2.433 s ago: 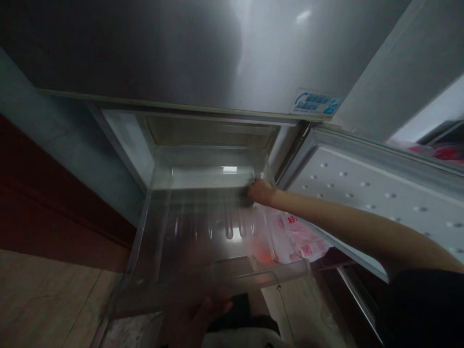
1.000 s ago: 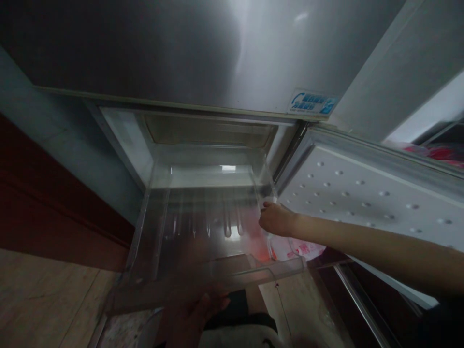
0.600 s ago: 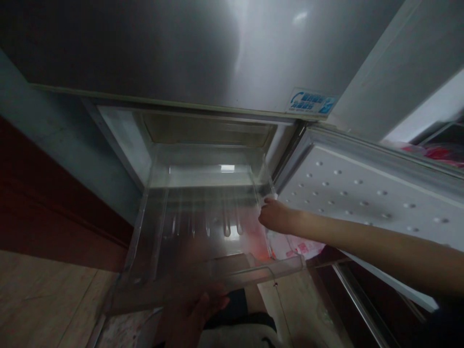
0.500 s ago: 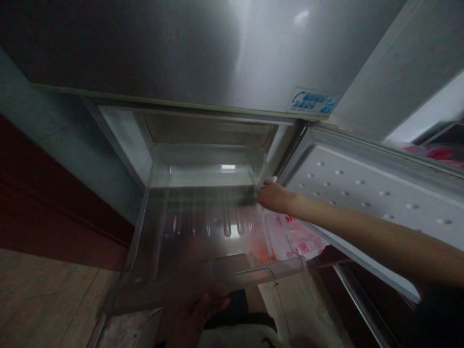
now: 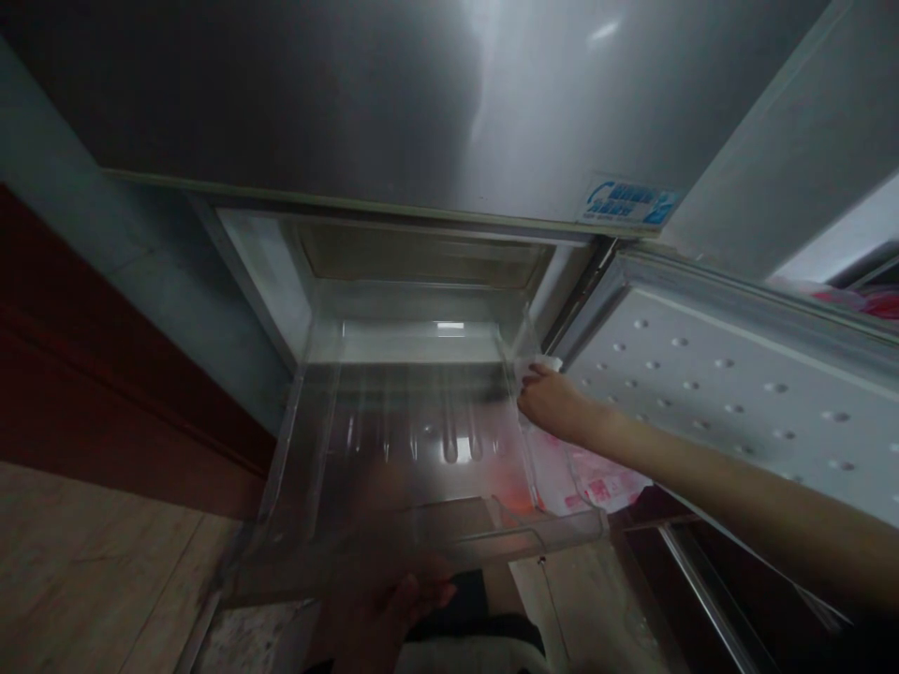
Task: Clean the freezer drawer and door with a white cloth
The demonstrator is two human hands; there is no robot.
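A clear plastic drawer (image 5: 421, 379) is pulled out from the lower compartment of a refrigerator, and no items show inside it. Against its right side wall, my right hand (image 5: 552, 402) is closed on a white cloth (image 5: 544, 363), only part of which sticks out past the fingers. My left hand (image 5: 404, 599), dim and low in the picture, is at the drawer's front edge with its fingers curled around it. The drawer's front panel (image 5: 484, 543) partly blurs what lies behind it.
The open refrigerator door (image 5: 730, 374) stands to the right, under my right forearm. Above is the closed grey upper door (image 5: 351, 103). A pink-and-white plastic bag (image 5: 596, 482) lies right of the drawer. A red-brown wooden panel (image 5: 119, 374) borders the left.
My right hand with the cloth has slid a little along the drawer's right wall toward the front. The whole view has shifted slightly. My left hand stays at the drawer front.
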